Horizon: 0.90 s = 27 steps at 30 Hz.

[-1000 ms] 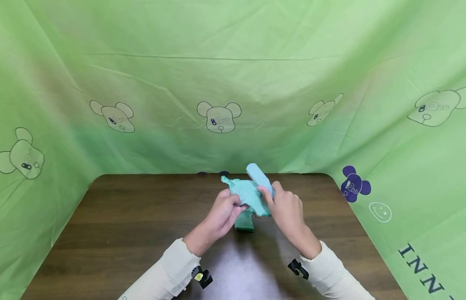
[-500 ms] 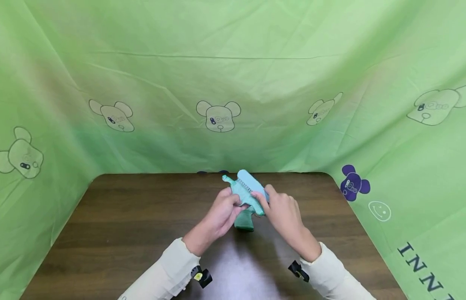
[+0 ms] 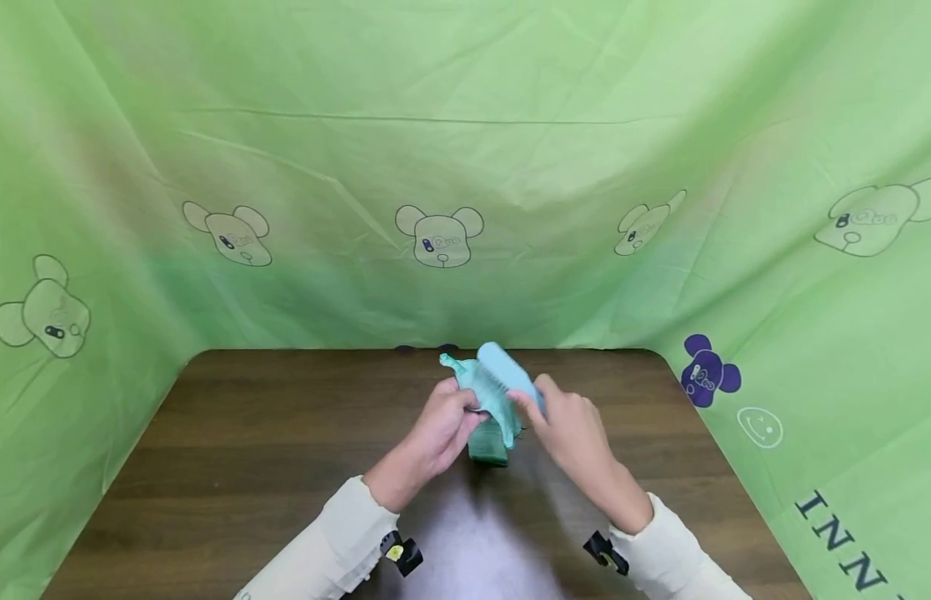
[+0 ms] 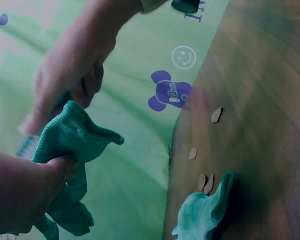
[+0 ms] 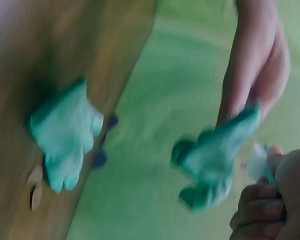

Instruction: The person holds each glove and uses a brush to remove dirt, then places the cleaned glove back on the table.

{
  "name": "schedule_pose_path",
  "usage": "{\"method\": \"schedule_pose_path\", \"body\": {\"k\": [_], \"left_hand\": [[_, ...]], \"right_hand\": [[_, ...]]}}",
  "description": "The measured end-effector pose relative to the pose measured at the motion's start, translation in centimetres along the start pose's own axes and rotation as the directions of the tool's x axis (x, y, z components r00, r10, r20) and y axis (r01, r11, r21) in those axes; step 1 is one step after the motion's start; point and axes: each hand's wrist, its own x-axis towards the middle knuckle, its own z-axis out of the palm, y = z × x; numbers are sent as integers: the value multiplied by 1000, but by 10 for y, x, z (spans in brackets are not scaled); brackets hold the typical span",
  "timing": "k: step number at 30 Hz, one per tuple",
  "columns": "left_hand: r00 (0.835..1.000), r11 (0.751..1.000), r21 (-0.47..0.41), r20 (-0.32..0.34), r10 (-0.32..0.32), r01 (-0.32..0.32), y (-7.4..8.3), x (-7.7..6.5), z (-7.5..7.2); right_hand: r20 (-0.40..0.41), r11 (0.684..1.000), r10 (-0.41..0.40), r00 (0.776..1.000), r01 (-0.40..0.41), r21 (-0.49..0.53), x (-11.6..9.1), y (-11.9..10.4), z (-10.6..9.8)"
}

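In the head view my left hand (image 3: 438,429) pinches a green knit glove (image 3: 473,383) between thumb and fingers, above the table. My right hand (image 3: 578,433) grips a light blue brush (image 3: 504,367), its bristle side facing the glove. Whether the bristles touch the fabric I cannot tell. In the left wrist view the held glove (image 4: 70,132) hangs with its fingers spread, and the brush is mostly hidden behind it. A second green glove (image 4: 197,217) lies on the table, below the held one. The right wrist view is blurred and shows both gloves, the lying one (image 5: 65,130) at left.
Several small brown flat pieces (image 4: 217,115) lie scattered on the wooden table (image 3: 285,433) around the second glove. A green printed curtain (image 3: 435,167) surrounds the table at the back and sides. Each wrist wears a black camera mount (image 3: 402,553).
The brush swept left across the held glove, then its handle end shifted slightly right and down. The glove's right end now droops lower. My left hand stays nearly in place.
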Motion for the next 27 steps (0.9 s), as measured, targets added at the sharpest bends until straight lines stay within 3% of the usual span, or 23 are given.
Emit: {"method": "schedule_pose_path", "body": {"k": [3,5,9,13,21,24,27], "left_hand": [[1000,999,-38,28,8,-7,2,0,0],[999,999,-39,48,12,-10,3,0,1],[998,1000,-2,63,-10,10,4,-1,2],[996,999,16,81,-35,34,1,-1,2],[998,1000,-3,60,-19,19,-5,0,-1],[999,1000,-28,49,-10,11,-5,1,-4],[999,998,-57,54,5,-2,-2,1,-5]], "right_hand": [[21,995,-93,995,93,-17,-5,-9,2],[6,993,-108,994,108,-52,-5,-12,4],[-25,996,-45,999,43,-72,0,-8,7],[3,998,46,999,-46,-51,7,2,7],[8,990,137,990,-137,-12,12,10,-1],[58,995,79,995,-82,54,6,2,-4],[110,998,-44,993,40,44,-1,-7,-1]]}}
